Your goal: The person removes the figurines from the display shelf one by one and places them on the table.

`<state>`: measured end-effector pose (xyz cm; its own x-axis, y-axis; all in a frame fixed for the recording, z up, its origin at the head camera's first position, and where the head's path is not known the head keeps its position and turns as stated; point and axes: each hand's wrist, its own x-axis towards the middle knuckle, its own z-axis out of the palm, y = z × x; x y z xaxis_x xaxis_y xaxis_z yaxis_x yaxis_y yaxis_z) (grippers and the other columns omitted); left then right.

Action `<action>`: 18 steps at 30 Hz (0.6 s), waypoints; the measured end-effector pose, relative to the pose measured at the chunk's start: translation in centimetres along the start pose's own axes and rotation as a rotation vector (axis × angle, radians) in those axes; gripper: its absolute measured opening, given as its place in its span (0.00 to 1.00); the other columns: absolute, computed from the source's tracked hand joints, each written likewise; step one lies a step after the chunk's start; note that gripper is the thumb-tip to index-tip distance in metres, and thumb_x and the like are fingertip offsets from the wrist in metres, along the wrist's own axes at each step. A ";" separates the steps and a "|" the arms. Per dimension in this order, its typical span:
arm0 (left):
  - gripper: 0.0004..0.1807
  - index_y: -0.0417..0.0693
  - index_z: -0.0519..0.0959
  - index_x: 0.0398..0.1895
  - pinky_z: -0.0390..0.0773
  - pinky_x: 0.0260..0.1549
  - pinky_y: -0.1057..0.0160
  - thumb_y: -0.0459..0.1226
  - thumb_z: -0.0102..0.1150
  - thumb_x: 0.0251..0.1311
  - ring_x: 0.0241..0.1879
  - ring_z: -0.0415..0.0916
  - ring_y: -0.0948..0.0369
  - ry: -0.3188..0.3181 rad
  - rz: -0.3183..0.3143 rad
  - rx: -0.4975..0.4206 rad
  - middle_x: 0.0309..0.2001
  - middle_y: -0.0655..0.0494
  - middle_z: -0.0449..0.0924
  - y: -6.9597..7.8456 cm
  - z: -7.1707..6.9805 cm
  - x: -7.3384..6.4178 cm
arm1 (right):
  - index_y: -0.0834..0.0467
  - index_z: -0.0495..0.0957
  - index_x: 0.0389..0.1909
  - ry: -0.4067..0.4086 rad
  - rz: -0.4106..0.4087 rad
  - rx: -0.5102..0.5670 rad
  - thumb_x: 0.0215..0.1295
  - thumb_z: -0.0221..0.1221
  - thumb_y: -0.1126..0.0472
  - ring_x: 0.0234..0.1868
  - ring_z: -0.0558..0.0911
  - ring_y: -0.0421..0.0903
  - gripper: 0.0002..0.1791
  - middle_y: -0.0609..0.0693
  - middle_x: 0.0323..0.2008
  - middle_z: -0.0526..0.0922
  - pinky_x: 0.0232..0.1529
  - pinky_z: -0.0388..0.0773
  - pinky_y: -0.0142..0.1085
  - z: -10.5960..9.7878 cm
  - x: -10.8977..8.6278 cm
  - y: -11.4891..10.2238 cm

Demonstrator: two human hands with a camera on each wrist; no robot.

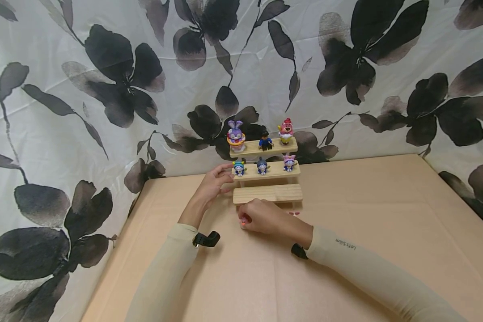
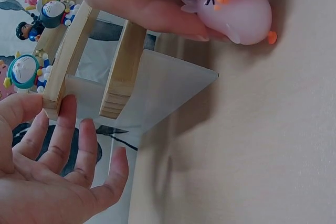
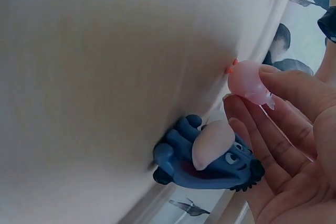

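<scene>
My right hand (image 1: 265,217) pinches a small pink duck figurine (image 2: 244,18) with an orange beak and orange feet, low in front of the shelf. Beside those fingers in the right wrist view stands a blue donkey figurine (image 3: 178,153) with a pale muzzle; the right hand hides it from the head view. My left hand (image 1: 212,184) is at the left end of the three-tier wooden shelf (image 1: 267,194). Its fingers are spread, with fingertips touching the end of the middle board (image 2: 79,40). The lowest board carries nothing.
Three small figurines in hats (image 1: 262,166) stand on the middle board. Along the top board are a purple rabbit figurine (image 1: 235,135), a dark-haired figure in blue (image 1: 265,142) and a pink bear figurine (image 1: 285,131). Small red pieces (image 1: 294,213) show under the shelf's right side. Floral cloth (image 1: 241,85) hangs behind.
</scene>
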<state>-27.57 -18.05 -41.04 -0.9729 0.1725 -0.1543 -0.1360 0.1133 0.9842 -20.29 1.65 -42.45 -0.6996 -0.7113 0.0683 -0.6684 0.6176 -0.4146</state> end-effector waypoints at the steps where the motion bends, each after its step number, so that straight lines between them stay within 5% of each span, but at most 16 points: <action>1: 0.25 0.52 0.72 0.69 0.72 0.61 0.40 0.33 0.55 0.70 0.52 0.75 0.56 0.000 0.000 0.000 0.58 0.48 0.76 0.0 0.0 0.0 | 0.52 0.85 0.38 0.002 0.006 -0.001 0.65 0.68 0.55 0.28 0.74 0.37 0.06 0.41 0.26 0.78 0.29 0.70 0.31 0.0 0.0 0.0; 18: 0.26 0.51 0.72 0.69 0.72 0.62 0.39 0.32 0.56 0.69 0.54 0.75 0.56 -0.005 0.004 -0.020 0.56 0.48 0.76 -0.2 -0.1 0.2 | 0.56 0.85 0.49 0.003 0.045 0.029 0.65 0.69 0.54 0.30 0.76 0.38 0.15 0.44 0.30 0.82 0.32 0.74 0.33 -0.2 -0.4 0.6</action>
<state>-27.77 -18.11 -41.25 -0.9726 0.1774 -0.1505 -0.1357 0.0928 0.9864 -20.48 2.34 -42.52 -0.7294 -0.6821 0.0518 -0.6289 0.6389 -0.4431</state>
